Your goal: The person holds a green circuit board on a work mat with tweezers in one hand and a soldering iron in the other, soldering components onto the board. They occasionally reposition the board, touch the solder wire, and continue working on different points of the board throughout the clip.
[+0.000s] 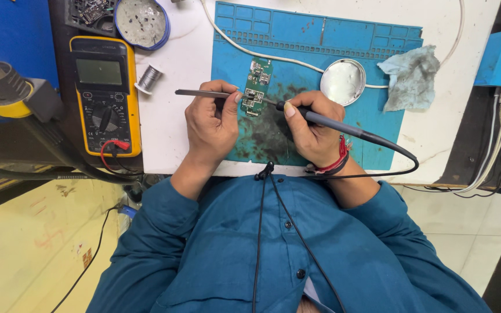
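Starting at the left edge, there's a yellow multimeter (105,95) sitting well apart from the action, with a small spool of solder wire (148,77) just to its right and a round blue-rimmed tin (142,21) at the far side of the bench. Moving right, the left hand (211,124) is closed around a pair of tweezers (204,93); the handle end sticks out to the left and the tips run right, pretty much level across the scene, ending at the small green circuit board (254,94). That board lies on the blue work mat (320,43), its long axis running near-to-far, so the tweezers meet it crosswise at its near end. Can't quite tell if the tips are pinching a part or just pressing on the board, too small to see. On the other side, the right hand (314,130) is wrapped pen-style around a soldering iron (331,123), whose tip points left and slightly far, landing on the same near end of the board. So both tools converge from opposite sides on one spot, and both hands are about equally close, touching distance really. The iron's cord trails off right and loops back near the mat's edge. Further right sits a round metal dish (343,81), then a grubby grey cloth (411,78), both clear of the hands.
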### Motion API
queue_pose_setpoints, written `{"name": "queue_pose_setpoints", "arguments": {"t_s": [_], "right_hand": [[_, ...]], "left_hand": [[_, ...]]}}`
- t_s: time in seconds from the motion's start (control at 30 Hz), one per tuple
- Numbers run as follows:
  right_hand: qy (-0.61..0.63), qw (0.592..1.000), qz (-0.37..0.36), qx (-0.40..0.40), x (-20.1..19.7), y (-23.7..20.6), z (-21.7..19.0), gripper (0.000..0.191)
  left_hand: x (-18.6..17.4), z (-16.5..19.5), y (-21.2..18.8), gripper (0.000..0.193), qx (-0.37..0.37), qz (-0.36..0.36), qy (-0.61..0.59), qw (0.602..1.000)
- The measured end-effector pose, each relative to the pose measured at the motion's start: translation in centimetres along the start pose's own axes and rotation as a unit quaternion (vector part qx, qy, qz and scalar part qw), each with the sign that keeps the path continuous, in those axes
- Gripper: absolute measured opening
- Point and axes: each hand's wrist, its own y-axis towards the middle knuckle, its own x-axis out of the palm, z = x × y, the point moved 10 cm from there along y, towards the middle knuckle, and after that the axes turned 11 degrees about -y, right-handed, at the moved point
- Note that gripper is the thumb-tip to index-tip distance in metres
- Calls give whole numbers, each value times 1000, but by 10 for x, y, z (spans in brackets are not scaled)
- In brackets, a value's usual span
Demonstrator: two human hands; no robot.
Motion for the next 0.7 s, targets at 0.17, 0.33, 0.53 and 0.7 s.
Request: {"name": "queue_pose_setpoints", "arguments": {"t_s": [0.17, 0.33, 0.53, 0.7], "right_hand": [[-16, 1000, 0, 1, 2, 3, -2, 8], [-23, 1000, 0, -10, 1, 2, -5, 8], [-18, 1000, -4, -8, 2, 2, -4, 8], [-10, 1000, -9, 4, 3, 2, -1, 7]], "left_hand": [[0, 2, 1, 10, 5, -2, 7, 1000], [1, 1, 0, 9, 0, -4, 0, 1000], [1, 4, 0, 10, 14, -6, 3, 1000], [2, 3, 1, 9, 11, -10, 6, 1000]]}}
